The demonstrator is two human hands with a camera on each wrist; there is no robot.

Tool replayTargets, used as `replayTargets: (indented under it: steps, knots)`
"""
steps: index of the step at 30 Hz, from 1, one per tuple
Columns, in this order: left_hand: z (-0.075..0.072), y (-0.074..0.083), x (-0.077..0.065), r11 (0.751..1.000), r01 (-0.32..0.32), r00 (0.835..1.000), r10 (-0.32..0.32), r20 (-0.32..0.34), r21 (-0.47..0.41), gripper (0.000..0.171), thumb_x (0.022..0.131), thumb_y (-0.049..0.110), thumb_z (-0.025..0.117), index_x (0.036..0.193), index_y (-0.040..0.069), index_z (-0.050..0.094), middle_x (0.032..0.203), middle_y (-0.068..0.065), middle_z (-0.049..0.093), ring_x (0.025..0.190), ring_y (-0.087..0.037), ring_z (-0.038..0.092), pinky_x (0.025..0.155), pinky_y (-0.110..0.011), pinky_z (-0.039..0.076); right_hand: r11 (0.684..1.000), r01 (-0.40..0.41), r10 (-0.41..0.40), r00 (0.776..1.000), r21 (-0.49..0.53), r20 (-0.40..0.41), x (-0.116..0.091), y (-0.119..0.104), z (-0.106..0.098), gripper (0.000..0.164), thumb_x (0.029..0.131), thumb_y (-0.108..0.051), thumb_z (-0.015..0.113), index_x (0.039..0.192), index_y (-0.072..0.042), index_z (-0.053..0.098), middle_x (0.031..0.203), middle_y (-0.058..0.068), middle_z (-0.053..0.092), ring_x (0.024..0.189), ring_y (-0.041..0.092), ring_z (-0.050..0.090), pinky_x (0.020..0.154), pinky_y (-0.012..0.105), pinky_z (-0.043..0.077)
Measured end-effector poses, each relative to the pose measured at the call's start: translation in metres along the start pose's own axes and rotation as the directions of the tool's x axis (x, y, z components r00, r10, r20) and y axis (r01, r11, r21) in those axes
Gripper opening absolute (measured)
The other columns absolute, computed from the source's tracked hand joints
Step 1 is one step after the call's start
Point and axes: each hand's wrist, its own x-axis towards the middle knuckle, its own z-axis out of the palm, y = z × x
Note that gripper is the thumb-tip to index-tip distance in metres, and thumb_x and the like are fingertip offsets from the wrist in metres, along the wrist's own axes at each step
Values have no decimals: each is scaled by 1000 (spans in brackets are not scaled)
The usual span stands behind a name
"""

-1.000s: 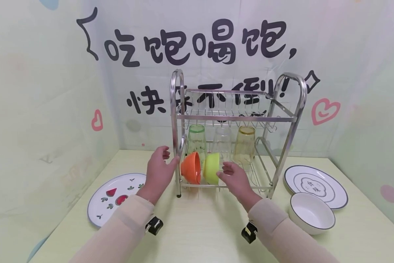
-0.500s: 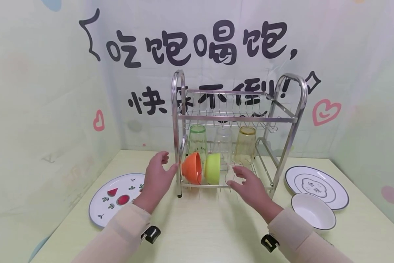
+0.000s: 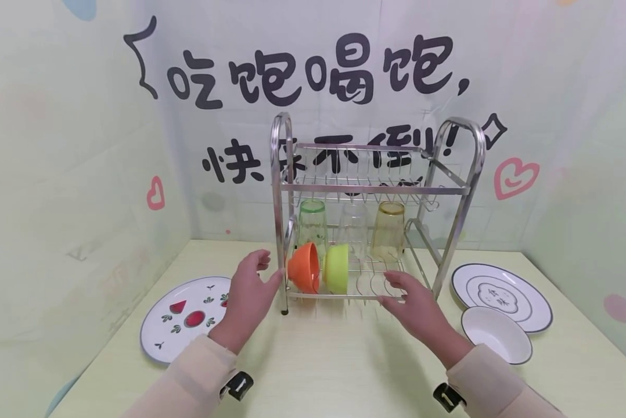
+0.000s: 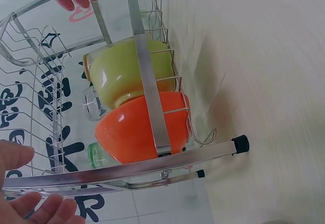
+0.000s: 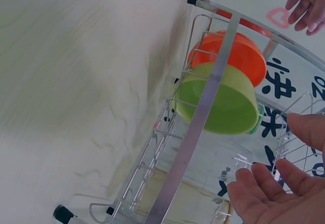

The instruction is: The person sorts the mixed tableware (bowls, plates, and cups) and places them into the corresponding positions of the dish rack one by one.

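Note:
An orange bowl (image 3: pixel 303 268) and a lime-green bowl (image 3: pixel 336 269) stand on their sides, side by side, on the lower tier of a metal dish rack (image 3: pixel 376 188). My left hand (image 3: pixel 251 290) is beside the rack's left post, fingers relaxed and holding nothing. To the right of the green bowl, my right hand (image 3: pixel 414 302) hovers by the lower tier's front bar with parted fingers and nothing in it. The right wrist view shows the green bowl's open side (image 5: pixel 221 102) facing that hand. In the left wrist view the orange bowl (image 4: pixel 147 127) is nearest.
Behind the bowls stand upside-down glasses: green (image 3: pixel 312 223), clear (image 3: pixel 352 229) and amber (image 3: pixel 389 231). A watermelon-patterned plate (image 3: pixel 179 313) lies at left. At right, a white bowl (image 3: pixel 496 337) sits against a blue-rimmed plate (image 3: pixel 527 290).
My right hand has moved away from the green bowl, to the right and nearer to me. My left hand has dropped slightly beside the post. Both bowls have stayed in place.

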Motion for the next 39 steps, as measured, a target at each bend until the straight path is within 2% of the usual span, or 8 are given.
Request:
replayTargets:
  steps: [5, 14, 22, 30, 39]
  knots:
    - [1, -1, -5, 999, -15, 1000, 14, 14, 39, 51, 91, 18, 67, 135, 1, 47, 131, -16, 54, 121, -31, 50, 97, -47, 47, 999, 27, -28, 999, -36, -21, -6, 9, -7, 48, 89, -11, 68, 130, 6, 52, 131, 23, 55, 121, 39, 53, 96, 50, 47]
    - [8, -2, -12, 987, -64, 997, 58, 45, 150, 50, 88, 19, 70, 131, 1, 52, 130, -15, 56, 119, -30, 53, 95, -47, 49, 990, 1, -9, 998, -140, -58, -16, 20, -24, 48, 88, -13, 68, 130, 4, 53, 127, 25, 58, 112, 42, 58, 91, 53, 48]
    - [14, -1, -19, 982, -98, 994, 88, 71, 164, 51, 88, 17, 70, 132, 1, 52, 131, -14, 55, 121, -31, 52, 96, -48, 48, 985, 14, -30, 995, -175, -93, -21, 33, -37, 48, 87, -10, 69, 128, 8, 53, 123, 28, 58, 112, 42, 56, 91, 52, 49]
    - [23, 0, -27, 951, -229, 972, 212, 102, 208, 48, 85, 15, 72, 127, -1, 56, 124, -16, 59, 116, -30, 56, 95, -45, 49, 968, -32, 10, 996, -248, -87, -26, 48, -55, 50, 88, -12, 68, 129, 9, 51, 128, 31, 54, 115, 47, 53, 92, 59, 44]
    - [31, 1, -35, 915, -315, 948, 293, 121, 252, 46, 84, 16, 73, 125, 1, 57, 122, -12, 61, 114, -29, 57, 93, -44, 50, 947, -77, 40, 992, -313, -120, -33, 67, -71, 50, 88, -12, 66, 129, 12, 49, 124, 34, 54, 113, 50, 53, 93, 60, 41]
